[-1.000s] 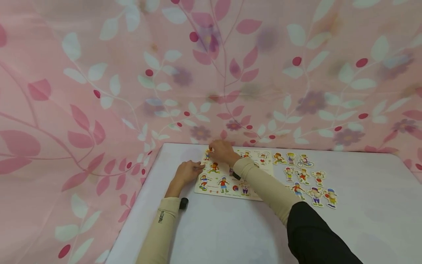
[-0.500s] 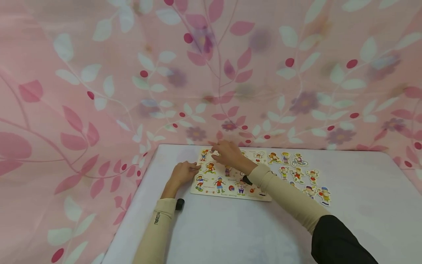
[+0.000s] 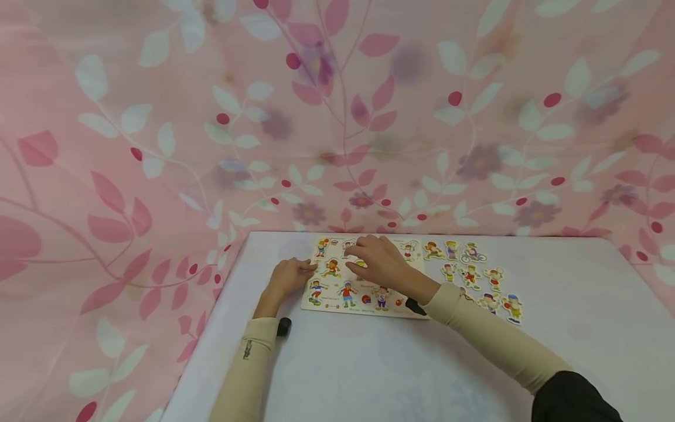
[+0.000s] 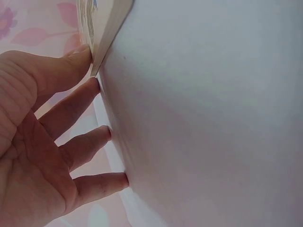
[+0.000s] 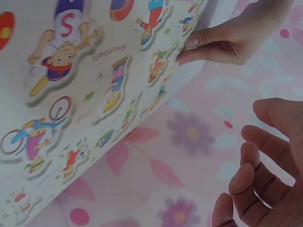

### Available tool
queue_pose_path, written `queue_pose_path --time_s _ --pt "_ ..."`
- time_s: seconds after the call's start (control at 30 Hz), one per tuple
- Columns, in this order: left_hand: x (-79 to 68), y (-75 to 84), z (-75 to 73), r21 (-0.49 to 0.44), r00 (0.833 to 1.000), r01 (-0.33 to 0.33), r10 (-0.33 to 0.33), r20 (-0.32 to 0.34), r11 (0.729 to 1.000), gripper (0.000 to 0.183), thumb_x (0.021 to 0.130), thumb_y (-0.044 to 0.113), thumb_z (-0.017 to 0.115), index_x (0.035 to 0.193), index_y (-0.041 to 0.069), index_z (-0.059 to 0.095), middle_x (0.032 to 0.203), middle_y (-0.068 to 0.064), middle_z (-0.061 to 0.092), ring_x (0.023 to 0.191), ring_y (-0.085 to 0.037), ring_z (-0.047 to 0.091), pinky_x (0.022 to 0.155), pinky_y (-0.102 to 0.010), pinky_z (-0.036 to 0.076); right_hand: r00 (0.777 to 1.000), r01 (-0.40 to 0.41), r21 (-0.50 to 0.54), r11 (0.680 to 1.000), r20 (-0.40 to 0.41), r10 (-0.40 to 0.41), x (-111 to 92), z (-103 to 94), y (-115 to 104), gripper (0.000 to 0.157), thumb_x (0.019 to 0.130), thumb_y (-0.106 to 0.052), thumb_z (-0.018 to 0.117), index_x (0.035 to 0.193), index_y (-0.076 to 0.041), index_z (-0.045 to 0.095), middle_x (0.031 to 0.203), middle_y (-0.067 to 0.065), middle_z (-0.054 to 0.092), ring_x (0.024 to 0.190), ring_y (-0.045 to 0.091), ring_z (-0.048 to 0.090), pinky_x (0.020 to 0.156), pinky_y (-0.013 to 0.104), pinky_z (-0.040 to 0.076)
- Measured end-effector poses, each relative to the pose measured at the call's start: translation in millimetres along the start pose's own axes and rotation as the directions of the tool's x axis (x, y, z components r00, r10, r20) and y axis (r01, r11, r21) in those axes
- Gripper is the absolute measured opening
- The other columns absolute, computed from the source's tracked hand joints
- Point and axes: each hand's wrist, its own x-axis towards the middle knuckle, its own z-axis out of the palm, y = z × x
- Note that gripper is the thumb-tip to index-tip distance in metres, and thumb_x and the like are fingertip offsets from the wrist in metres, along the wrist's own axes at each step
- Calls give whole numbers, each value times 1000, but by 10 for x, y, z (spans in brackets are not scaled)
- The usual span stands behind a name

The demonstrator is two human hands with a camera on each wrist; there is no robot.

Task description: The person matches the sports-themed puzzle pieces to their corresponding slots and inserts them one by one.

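Note:
In the head view a cream puzzle board (image 3: 337,312) with sports figures lies on the white table. My left hand (image 3: 287,276) is at its left edge. The left thumb (image 4: 78,61) touches the board's edge, and the other fingers spread out with their tips on the table. My right hand (image 3: 387,264) hovers over the upper middle of the board, covering some figures. In the right wrist view its fingers are loosely bent and hold nothing. A figure piece with a ball (image 3: 321,247) sits at the board's upper left corner.
Several loose figure pieces, among them a cyclist (image 3: 473,252) and a player in yellow (image 3: 512,308), lie on the table (image 3: 369,375) right of the board. A pink floral cloth (image 3: 337,117) hangs behind the table and along its left side.
My right hand has drawn back from the board's upper left corner toward the right, uncovering the figure there. The left hand stays at the board's left edge. The head view has shifted slightly.

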Motion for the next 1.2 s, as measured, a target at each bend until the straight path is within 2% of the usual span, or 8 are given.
queue_pose_path --time_s 0.2,0.47,0.7,0.93,1.13,1.2 --pt "7 -1 0 -2 1000 -2 2 12 1000 27 90 21 72 116 18 74 127 -5 64 124 -42 52 101 -52 42 999 -13 8 1000 -40 13 -237 -151 94 22 91 -34 72 108 -21 74 90 -2 64 78 14 56 64 31 42" --pt "13 19 -20 -16 1000 -17 17 6 1000 26 90 21 72 116 17 75 127 -6 64 124 -43 52 100 -53 43 996 -63 -11 998 -62 62 -521 -292 287 23 88 -32 75 108 -20 74 89 -2 63 79 16 55 65 34 44" --pt "4 -7 4 -14 1000 -20 20 2 1000 26 89 19 73 115 16 75 126 -6 65 111 -38 60 89 -50 48 993 -110 -12 994 -47 110 -753 -354 441 25 87 -30 76 109 -18 74 93 0 65 81 17 58 67 38 47" --pt "6 -7 13 -33 1000 -22 22 11 999 26 89 19 73 115 16 75 127 -6 64 124 -44 52 101 -53 42 988 -144 -11 990 -66 143 -977 -344 656 24 84 -25 79 107 -16 74 90 1 65 75 17 58 61 34 46" --pt "7 -14 10 -32 1000 -10 10 21 999 26 90 20 73 116 17 75 127 -6 64 122 -43 53 98 -53 44 980 -180 22 983 -82 181 -1155 -281 856 23 82 -22 80 102 -13 74 89 3 66 73 17 60 57 32 47" --pt "5 -17 4 -29 1000 -17 18 16 999 26 90 19 73 115 16 75 126 -7 64 124 -45 51 100 -54 42 976 -201 32 979 -74 202 -1201 -257 913 23 82 -21 81 102 -13 75 87 3 65 72 16 59 56 30 46"
